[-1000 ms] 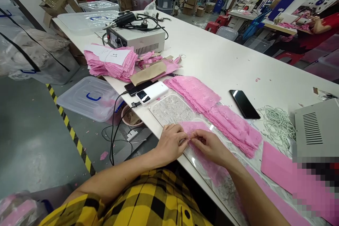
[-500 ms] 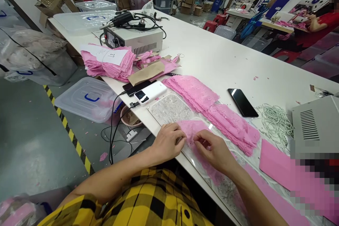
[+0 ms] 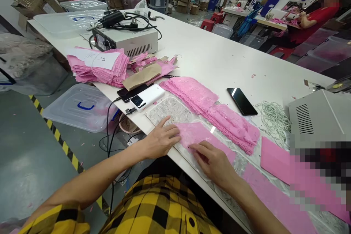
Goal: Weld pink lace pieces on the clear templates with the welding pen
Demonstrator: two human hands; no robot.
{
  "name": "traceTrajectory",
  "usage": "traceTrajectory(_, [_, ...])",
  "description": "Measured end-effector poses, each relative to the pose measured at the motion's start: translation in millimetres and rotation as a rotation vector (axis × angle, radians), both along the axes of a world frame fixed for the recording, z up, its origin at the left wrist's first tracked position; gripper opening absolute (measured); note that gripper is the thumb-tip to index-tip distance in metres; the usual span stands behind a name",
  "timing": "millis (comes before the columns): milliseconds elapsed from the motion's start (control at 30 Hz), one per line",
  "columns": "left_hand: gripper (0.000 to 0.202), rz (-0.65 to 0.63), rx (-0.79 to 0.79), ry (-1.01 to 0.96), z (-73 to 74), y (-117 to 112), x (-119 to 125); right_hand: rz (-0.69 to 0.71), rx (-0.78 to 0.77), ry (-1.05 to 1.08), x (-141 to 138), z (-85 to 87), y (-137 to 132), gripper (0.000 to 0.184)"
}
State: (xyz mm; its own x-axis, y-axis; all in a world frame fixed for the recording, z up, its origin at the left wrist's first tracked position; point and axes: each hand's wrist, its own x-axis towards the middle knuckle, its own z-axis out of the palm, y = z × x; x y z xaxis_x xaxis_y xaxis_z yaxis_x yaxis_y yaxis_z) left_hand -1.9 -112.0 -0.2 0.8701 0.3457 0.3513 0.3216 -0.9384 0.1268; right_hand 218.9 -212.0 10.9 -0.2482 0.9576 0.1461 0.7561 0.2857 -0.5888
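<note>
A pink lace piece [image 3: 196, 134] lies flat on a clear patterned mat [image 3: 170, 109] at the near edge of the white table [image 3: 219, 62]. My left hand [image 3: 160, 140] rests on the lace's left end, fingers stretched out and apart. My right hand [image 3: 212, 161] lies palm down on the lace's near right part, fingers extended flat. Neither hand grips anything. A row of stacked pink lace pieces [image 3: 211, 111] runs just beyond the mat.
A white power bank [image 3: 144, 97] and a dark phone [image 3: 133, 92] sit left of the mat; another black phone [image 3: 241, 101] lies further right. Bundled pink lace [image 3: 95, 67], a grey control box [image 3: 127, 40], white elastic loops [image 3: 272, 119], a grey machine [image 3: 318, 117]. A person in red sits far right.
Both hands stopped pinching the lace edge and now lie flat on it, spread apart. The lace is laid out smooth on the mat. The view shifted slightly right.
</note>
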Motion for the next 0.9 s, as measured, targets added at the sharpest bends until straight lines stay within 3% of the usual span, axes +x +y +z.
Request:
traceTrajectory(167, [0.032,-0.039,0.004,-0.032,-2.5,9.6,-2.9,0.007,0.039,-0.043,2.6,-4.3,-2.0,0.028])
traceTrajectory(333, [0.032,-0.059,-0.058,-0.031,-6.8,12.6,-1.6,0.190,-0.002,0.062,10.0,4.8,-6.1,0.031])
traceTrajectory(467, [0.032,-0.057,-0.060,-0.023,-5.9,12.7,-2.3,0.117,-0.015,0.163,18.1,10.8,-10.7,0.024])
traceTrajectory(567, [0.032,-0.062,-0.040,-0.015,-3.8,12.5,-2.7,0.046,0.036,0.092,19.8,6.3,-13.5,0.031])
traceTrajectory(700, [0.034,-0.074,-0.018,0.003,-1.1,13.3,-2.5,0.008,0.076,-0.169,12.9,-1.2,-13.4,0.045])
traceTrajectory(800, [0.034,-0.074,-0.016,0.008,-0.5,14.0,-2.5,0.079,0.104,-0.273,9.5,0.6,-12.2,0.051])
traceTrajectory(900, [0.034,-0.063,-0.025,0.018,-1.3,13.4,-2.9,0.195,0.104,-0.161,12.8,5.8,-11.9,0.050])
